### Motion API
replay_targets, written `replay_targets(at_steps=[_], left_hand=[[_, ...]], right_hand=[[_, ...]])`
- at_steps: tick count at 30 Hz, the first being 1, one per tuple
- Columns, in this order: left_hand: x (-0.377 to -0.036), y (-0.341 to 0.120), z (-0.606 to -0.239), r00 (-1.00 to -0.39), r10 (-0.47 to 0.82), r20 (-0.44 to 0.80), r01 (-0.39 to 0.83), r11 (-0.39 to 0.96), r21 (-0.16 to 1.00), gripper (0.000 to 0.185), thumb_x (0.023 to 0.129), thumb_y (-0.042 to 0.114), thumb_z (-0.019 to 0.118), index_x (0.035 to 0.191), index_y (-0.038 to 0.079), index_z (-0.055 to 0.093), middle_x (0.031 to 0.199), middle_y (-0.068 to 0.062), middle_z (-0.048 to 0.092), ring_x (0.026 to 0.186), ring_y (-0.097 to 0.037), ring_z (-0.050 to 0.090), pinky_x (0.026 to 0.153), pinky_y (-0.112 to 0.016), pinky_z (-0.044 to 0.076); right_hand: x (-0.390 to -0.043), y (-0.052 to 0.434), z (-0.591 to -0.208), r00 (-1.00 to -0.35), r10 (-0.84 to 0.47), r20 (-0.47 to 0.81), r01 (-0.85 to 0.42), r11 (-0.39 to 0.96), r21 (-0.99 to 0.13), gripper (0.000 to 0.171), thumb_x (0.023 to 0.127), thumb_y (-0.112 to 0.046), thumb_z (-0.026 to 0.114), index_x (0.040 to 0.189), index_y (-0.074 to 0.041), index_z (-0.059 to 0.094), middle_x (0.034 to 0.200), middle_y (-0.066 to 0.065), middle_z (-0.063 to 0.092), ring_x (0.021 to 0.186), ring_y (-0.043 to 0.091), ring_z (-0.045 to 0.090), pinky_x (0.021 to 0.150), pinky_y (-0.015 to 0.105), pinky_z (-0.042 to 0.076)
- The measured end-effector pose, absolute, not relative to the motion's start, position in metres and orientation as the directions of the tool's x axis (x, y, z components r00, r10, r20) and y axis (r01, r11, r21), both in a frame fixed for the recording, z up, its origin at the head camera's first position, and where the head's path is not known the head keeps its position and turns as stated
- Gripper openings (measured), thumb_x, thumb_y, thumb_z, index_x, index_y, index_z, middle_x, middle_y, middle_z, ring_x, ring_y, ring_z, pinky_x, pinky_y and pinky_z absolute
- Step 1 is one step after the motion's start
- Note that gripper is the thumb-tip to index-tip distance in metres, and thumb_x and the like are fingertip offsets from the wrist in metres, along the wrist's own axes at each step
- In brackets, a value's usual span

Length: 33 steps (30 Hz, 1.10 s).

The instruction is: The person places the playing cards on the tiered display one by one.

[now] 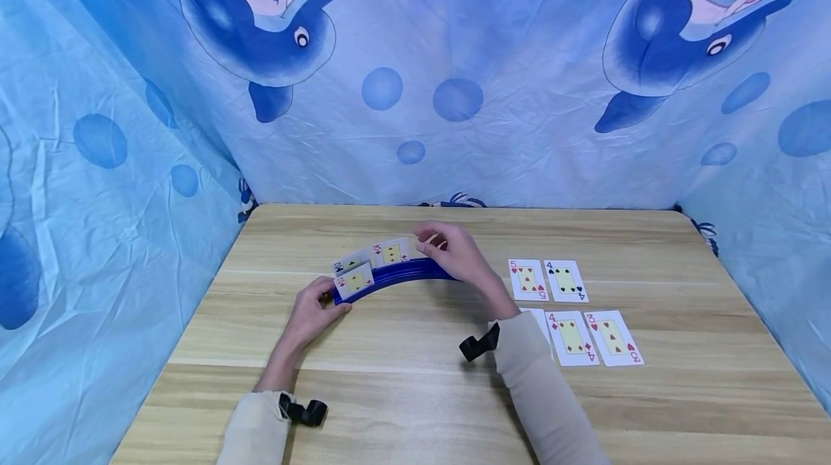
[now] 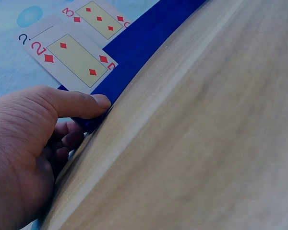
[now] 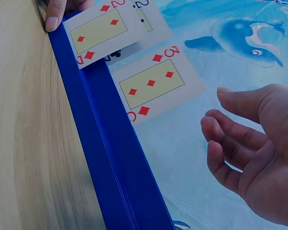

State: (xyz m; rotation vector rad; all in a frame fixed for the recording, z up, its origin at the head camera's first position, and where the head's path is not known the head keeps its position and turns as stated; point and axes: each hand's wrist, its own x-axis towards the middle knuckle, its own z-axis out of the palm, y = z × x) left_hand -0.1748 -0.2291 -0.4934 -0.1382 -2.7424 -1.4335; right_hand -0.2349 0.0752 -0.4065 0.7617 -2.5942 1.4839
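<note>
A curved blue card holder [image 1: 412, 269] stands on the table with playing cards upright in it. My left hand [image 1: 308, 315] grips its left end, thumb on the front face and fingers curled behind. Just above that thumb, the two of diamonds [image 2: 77, 60] leans in the front slot. Behind it is the two of clubs [image 3: 156, 28], partly covered. The three of diamonds [image 3: 152, 85] stands to their right in the rear slot. My right hand [image 1: 454, 252] hovers over the holder's right part, apart from the cards, fingers loosely bent around nothing.
Right of the holder, a five of hearts [image 1: 529, 280] and a black four [image 1: 567, 281] lie face up. Nearer me are the four of diamonds [image 1: 572, 339], the three of hearts [image 1: 614, 338] and a card [image 1: 539, 321] mostly hidden by my right sleeve. A blue cloth backdrop [image 1: 415, 40] rises behind.
</note>
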Motion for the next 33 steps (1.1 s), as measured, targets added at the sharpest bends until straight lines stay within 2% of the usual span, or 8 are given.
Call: replay_targets(at_steps=[6, 12, 17, 22, 29, 33], left_hand=[[-0.175, -0.229, -0.492, -0.995, 0.061, 0.082, 0.102, 0.569, 0.816, 0.042, 0.079, 0.003, 0.080, 0.118, -0.004, 0.067, 0.122, -0.021, 0.066, 0.110, -0.034, 0.065, 0.089, -0.019, 0.049], [-0.176, -0.228, -0.490, -0.993, 0.071, 0.091, 0.115, 0.571, 0.813, 0.042, 0.080, 0.003, 0.079, 0.119, -0.003, 0.067, 0.123, -0.021, 0.066, 0.112, -0.034, 0.065, 0.092, -0.023, 0.050], [-0.177, -0.227, -0.489, -0.993, 0.078, 0.093, 0.121, 0.568, 0.814, 0.040, 0.080, 0.003, 0.079, 0.118, -0.003, 0.067, 0.123, -0.021, 0.065, 0.111, -0.034, 0.065, 0.090, -0.023, 0.051], [-0.177, -0.228, -0.489, -0.992, 0.078, 0.097, 0.124, 0.565, 0.816, 0.041, 0.080, 0.003, 0.079, 0.118, -0.005, 0.066, 0.122, -0.023, 0.065, 0.110, -0.036, 0.065, 0.092, -0.030, 0.055], [-0.176, -0.229, -0.490, -0.993, 0.076, 0.085, 0.113, 0.570, 0.814, 0.041, 0.080, 0.003, 0.079, 0.119, -0.004, 0.067, 0.122, -0.021, 0.065, 0.110, -0.034, 0.065, 0.088, -0.019, 0.049], [-0.175, -0.230, -0.491, -0.994, 0.074, 0.075, 0.104, 0.579, 0.808, 0.041, 0.081, 0.004, 0.079, 0.119, -0.004, 0.067, 0.123, -0.020, 0.065, 0.111, -0.033, 0.065, 0.091, -0.026, 0.051]], right_hand=[[-0.224, 0.085, -0.409, -0.877, -0.374, 0.303, -0.449, 0.410, -0.794, 0.024, 0.095, -0.013, 0.067, 0.117, -0.002, 0.070, 0.109, 0.015, 0.073, 0.092, 0.023, 0.070, 0.080, 0.033, 0.058], [-0.216, 0.096, -0.416, -0.885, -0.367, 0.287, -0.435, 0.431, -0.790, 0.022, 0.095, -0.014, 0.067, 0.116, -0.006, 0.070, 0.110, 0.015, 0.074, 0.092, 0.022, 0.071, 0.081, 0.035, 0.058], [-0.210, 0.110, -0.418, -0.890, -0.353, 0.290, -0.433, 0.450, -0.781, 0.022, 0.095, -0.014, 0.068, 0.116, -0.007, 0.070, 0.110, 0.015, 0.074, 0.091, 0.022, 0.070, 0.080, 0.033, 0.058], [-0.205, 0.128, -0.420, -0.897, -0.338, 0.285, -0.426, 0.487, -0.762, 0.023, 0.095, -0.014, 0.068, 0.116, -0.006, 0.070, 0.107, 0.014, 0.074, 0.090, 0.022, 0.070, 0.078, 0.030, 0.057], [-0.201, 0.151, -0.424, -0.913, -0.309, 0.268, -0.399, 0.534, -0.745, 0.023, 0.094, -0.014, 0.069, 0.116, -0.007, 0.070, 0.107, 0.013, 0.074, 0.088, 0.020, 0.069, 0.076, 0.028, 0.056], [-0.198, 0.163, -0.425, -0.923, -0.286, 0.258, -0.379, 0.551, -0.744, 0.023, 0.095, -0.014, 0.068, 0.117, -0.007, 0.070, 0.107, 0.012, 0.074, 0.088, 0.019, 0.068, 0.076, 0.027, 0.055]])
